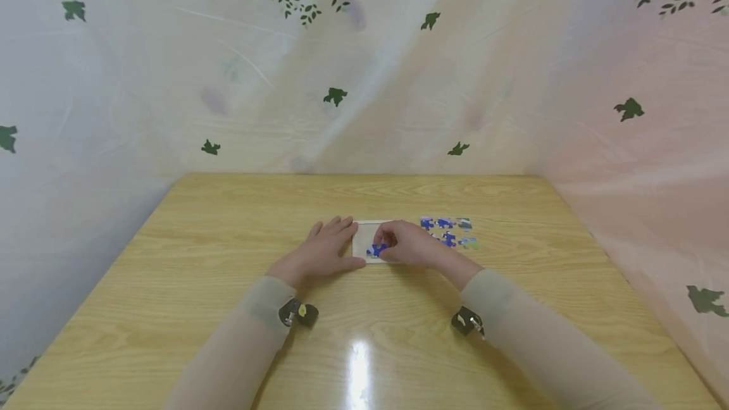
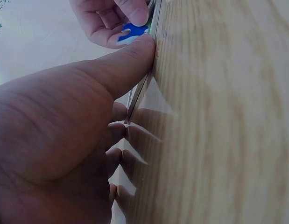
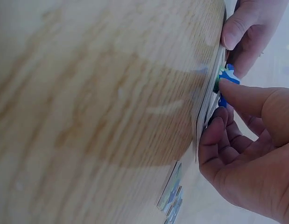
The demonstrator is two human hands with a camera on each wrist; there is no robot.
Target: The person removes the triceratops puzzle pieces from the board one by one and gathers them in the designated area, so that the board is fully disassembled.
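Observation:
A light rectangular puzzle frame lies flat on the table. My left hand rests at its left end, fingers spread along that side and the thumb at the near corner. My right hand is over the frame's right part and pinches a blue jigsaw piece between thumb and fingers, low over the near side of the frame. In the right wrist view the piece stands tilted at the thumb tip, partly hidden by it. The left wrist view shows the piece just beyond my left thumb.
Several loose jigsaw pieces, blue, white and green, lie in rows right of the frame, partly behind my right wrist. The wooden table reaches back to a pale cloth with leaf prints, which hangs on the far and both lateral sides.

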